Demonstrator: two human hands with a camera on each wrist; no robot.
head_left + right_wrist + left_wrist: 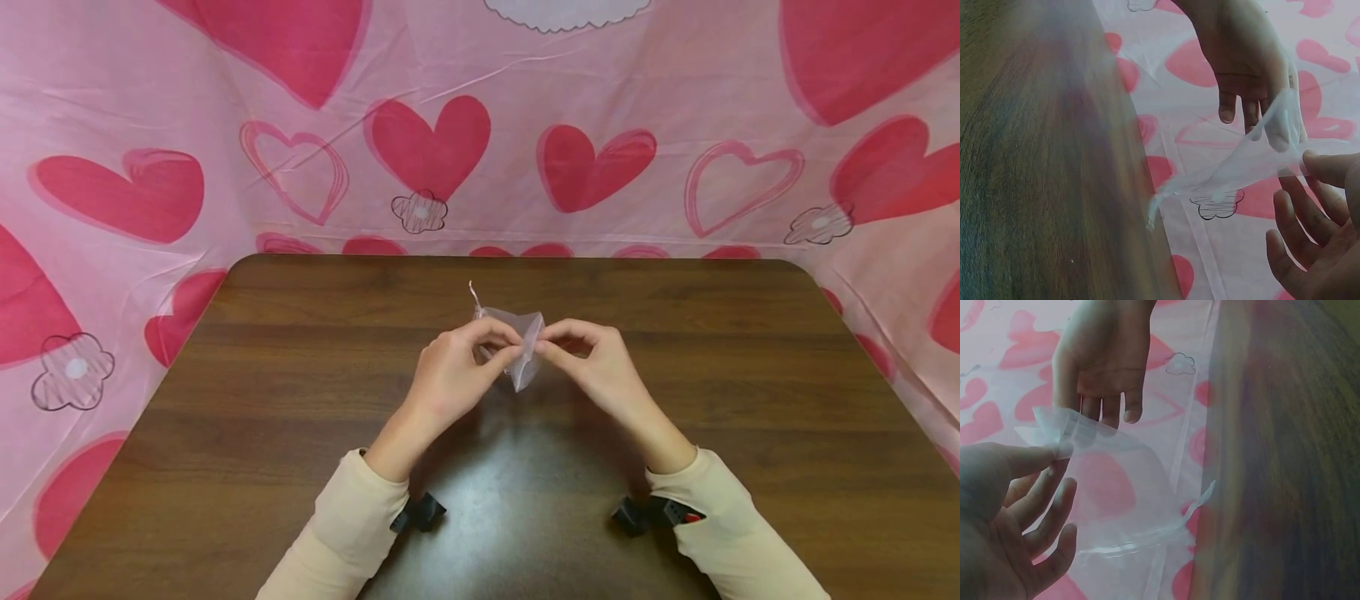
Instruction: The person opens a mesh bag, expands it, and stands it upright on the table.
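Note:
A small sheer white drawstring pouch (529,329) is held up over the table between both hands. My left hand (450,375) pinches one side of it between thumb and index finger. From the other side, my right hand (600,367) pinches the pouch with thumb and fingertip, close to the left fingertips. In the left wrist view the thin fabric (1122,494) spreads below the pinched edge, and a twisted cord end (1204,497) sticks out at its far corner. The remaining left fingers (1050,519) are loosely bent beside the fabric.
A dark brown wooden table (262,400) lies under the hands. Pink cloth with red hearts (431,146) hangs behind and along its sides. Black wrist devices (427,512) sit at both beige sleeves (352,517).

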